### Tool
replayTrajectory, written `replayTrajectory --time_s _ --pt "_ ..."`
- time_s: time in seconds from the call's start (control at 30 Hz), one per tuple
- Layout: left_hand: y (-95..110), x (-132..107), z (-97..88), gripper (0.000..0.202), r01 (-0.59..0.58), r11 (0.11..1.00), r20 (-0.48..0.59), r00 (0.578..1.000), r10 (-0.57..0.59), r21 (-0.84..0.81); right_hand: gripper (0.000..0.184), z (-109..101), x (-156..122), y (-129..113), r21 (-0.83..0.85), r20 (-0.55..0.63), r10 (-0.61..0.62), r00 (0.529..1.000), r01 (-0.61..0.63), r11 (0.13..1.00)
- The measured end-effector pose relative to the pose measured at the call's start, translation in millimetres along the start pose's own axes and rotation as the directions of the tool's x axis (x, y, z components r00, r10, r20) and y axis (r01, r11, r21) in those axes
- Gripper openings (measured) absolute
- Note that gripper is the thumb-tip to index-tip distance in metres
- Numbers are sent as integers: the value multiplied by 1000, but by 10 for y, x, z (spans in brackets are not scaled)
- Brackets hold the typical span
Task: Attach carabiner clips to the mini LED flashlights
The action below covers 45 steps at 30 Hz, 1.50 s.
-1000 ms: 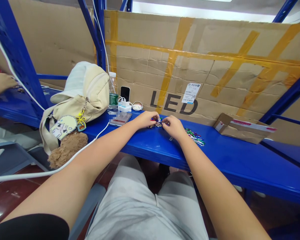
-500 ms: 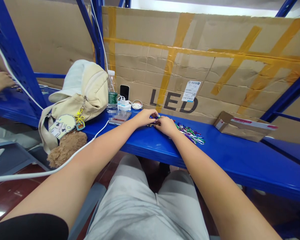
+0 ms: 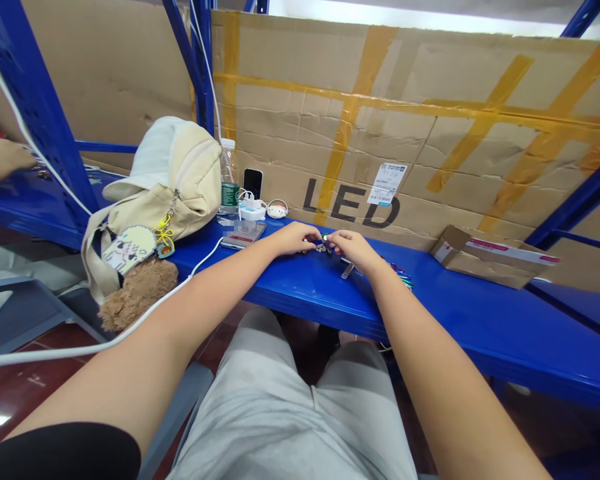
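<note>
On the blue shelf top (image 3: 305, 277), my left hand (image 3: 293, 239) is closed with its fingertips pinched together. A small dark and coloured piece shows at those fingertips, too small to name. My right hand (image 3: 353, 248) is just to its right, thumb and finger closed at a small green and blue piece whose kind I cannot make out. Small brass-coloured parts (image 3: 321, 247) lie between and below the hands. A flat silver metal piece (image 3: 349, 269) rests under my right hand. Behind my right wrist, a pile of shiny coloured metal pieces (image 3: 403, 275) is partly hidden.
At left stand a cream backpack (image 3: 195, 177) with a cap, a water bottle (image 3: 229, 180), a charger block (image 3: 251, 210) and a phone (image 3: 245, 233). A small open carton (image 3: 490, 257) is at right. Large cardboard (image 3: 280, 120) backs the shelf. Another person's hand (image 3: 3, 160) is far left.
My right hand has shifted right, away from my left, uncovering the brass-coloured parts and the silver piece. It now covers more of the coloured pile. The view has swung slightly.
</note>
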<state>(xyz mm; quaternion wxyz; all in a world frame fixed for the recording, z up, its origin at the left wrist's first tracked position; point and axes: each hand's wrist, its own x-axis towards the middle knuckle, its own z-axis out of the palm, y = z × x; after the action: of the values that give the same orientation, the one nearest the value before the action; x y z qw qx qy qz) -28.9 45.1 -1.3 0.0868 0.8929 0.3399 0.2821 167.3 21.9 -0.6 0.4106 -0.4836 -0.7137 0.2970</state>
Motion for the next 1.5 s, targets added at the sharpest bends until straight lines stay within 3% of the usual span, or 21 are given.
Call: replayTrajectory --time_s 0.3,0.73,0.83,0.93,1.1,1.27,1.5 --pt "12 0 10 29 -2 997 -4 1000 1 -80 19 -15 21 36 19 1 8 1000 -8 1000" --pt "7 11 23 28 14 993 3 1000 -14 -114 18 -25 28 55 -135 16 -19 1000 21 991" --pt "-16 18 29 28 11 990 -4 1000 -11 -137 13 -19 14 21 -140 -78 -93 993 82 987" --pt "-44 22 37 29 22 983 2 1000 -22 -182 13 -19 -25 -20 -206 -142 -248 958 216 954" --pt "-53 13 32 26 22 980 39 999 -15 -199 20 -8 -89 -42 -409 -23 -469 883 420 810" --pt "-34 7 19 26 13 984 53 999 -4 -177 18 -1 -86 -16 -469 7 -512 859 455 757" --pt "-44 10 21 26 -2 993 48 999 7 -121 24 9 -112 -21 -504 76 -489 869 457 733"
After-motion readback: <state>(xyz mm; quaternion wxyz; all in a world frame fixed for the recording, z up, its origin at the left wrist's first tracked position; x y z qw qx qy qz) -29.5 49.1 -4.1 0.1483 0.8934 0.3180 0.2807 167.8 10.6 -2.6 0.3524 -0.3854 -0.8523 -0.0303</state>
